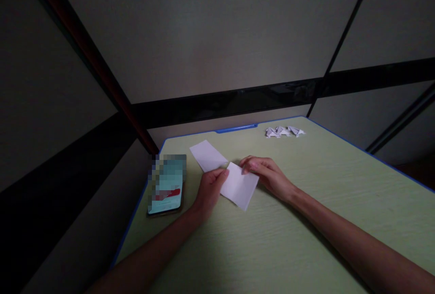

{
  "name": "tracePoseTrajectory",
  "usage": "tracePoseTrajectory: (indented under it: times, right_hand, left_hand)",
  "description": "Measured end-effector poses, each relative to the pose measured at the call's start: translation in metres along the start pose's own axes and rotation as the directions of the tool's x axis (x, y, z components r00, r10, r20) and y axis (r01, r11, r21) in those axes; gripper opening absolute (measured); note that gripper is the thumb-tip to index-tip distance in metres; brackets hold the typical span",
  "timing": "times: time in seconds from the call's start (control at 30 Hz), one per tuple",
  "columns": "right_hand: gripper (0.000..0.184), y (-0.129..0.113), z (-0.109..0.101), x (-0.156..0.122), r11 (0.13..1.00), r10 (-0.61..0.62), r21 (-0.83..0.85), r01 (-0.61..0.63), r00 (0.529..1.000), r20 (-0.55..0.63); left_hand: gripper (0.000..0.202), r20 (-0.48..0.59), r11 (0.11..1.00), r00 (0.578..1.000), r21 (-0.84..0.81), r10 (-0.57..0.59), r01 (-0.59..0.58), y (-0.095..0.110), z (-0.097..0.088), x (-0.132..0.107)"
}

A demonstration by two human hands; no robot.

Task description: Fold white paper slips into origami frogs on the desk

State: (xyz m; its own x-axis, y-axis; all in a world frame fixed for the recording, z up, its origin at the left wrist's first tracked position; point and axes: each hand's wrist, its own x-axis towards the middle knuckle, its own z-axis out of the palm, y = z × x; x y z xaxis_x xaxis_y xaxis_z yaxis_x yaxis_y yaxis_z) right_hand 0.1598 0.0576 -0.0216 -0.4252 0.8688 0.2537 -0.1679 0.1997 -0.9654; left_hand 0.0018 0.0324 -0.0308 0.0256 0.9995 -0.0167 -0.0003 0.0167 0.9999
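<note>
A white sheet of paper, roughly square, is held between my two hands above the table. My left hand pinches its left corner, thumb on top. At the upper right edge, my right hand is closed on the same sheet, its fingertips partly behind the paper. Just beyond my left hand, a second piece of white paper lies flat on the table. Whether the held sheet is folded or a single layer, I cannot tell.
A phone with a lit, partly blurred screen lies at the table's left. Several small folded white paper figures stand near the far edge. The pale green table has a blue rim. Behind it rise grey panels with a black band.
</note>
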Motion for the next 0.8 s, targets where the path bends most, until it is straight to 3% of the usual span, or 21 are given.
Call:
tracePoseTrajectory:
  times: [0.1,0.2,0.33,0.47,0.67,0.8]
  right_hand:
    - [0.019,0.0031,0.0011,0.0004,0.996,0.081,-0.024,-0.083,0.995,-0.056]
    - [0.039,0.0052,0.0029,0.0019,0.995,0.099,0.028,-0.096,0.978,-0.186]
    - [0.041,0.0033,0.0024,0.0023,0.995,0.060,0.098,-0.033,0.958,-0.280]
    - [0.047,0.0006,0.0028,-0.0003,0.994,0.041,0.108,-0.027,0.992,-0.123]
    - [0.016,0.0046,0.0013,-0.0015,0.997,0.073,-0.018,-0.072,0.995,0.071]
    - [0.031,0.0084,-0.0018,-0.0004,0.997,0.076,0.000,-0.076,0.988,0.135]
  left_hand:
    - [0.027,-0.099,0.997,0.993,0.048,0.070,-0.066,0.0007,-0.0011,0.0005]
    - [0.023,-0.049,0.999,0.998,0.042,0.032,-0.030,0.0023,-0.0007,0.0000]
    - [0.021,0.003,0.999,1.000,0.035,0.012,-0.012,0.0018,-0.0004,0.0005]
    - [0.027,-0.077,0.999,0.997,-0.050,0.012,-0.016,-0.0018,-0.0027,0.0036]
    - [0.029,-0.132,0.993,0.991,-0.122,-0.019,0.003,0.0005,-0.0050,0.0045]
    - [0.022,-0.173,0.997,0.985,-0.072,0.011,-0.024,0.0008,-0.0075,0.0064]
